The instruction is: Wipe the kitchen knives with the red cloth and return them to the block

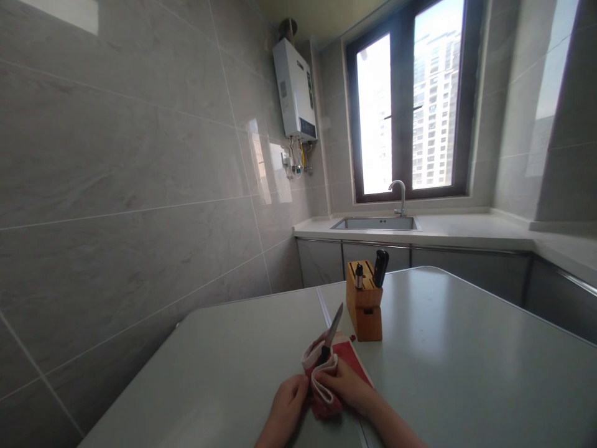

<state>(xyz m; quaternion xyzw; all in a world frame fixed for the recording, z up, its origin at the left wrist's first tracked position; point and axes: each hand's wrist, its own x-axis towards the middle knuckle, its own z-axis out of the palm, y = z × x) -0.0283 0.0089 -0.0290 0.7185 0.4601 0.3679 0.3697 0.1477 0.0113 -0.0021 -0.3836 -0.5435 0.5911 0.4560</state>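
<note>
A knife (334,325) with a black handle points its blade up and away from me. Its handle is partly wrapped in a red and white cloth (328,409). From the right, my right hand (346,381) is closed on the cloth's folds beside the handle. My left hand (288,401) is closed at the cloth's left side, its fingertips partly hidden. Beneath lies a flat red piece with a pale edge (351,359); I cannot tell what it is. Just beyond stands a wooden knife block (365,317), holding a black-handled knife (381,267) and a smaller dark and silver handle (359,276).
The pale table (224,367) has a seam running between its halves. Beyond it are a white counter (471,227), a sink (373,223) and a faucet (398,194) under a window. A water heater (296,90) hangs on the wall.
</note>
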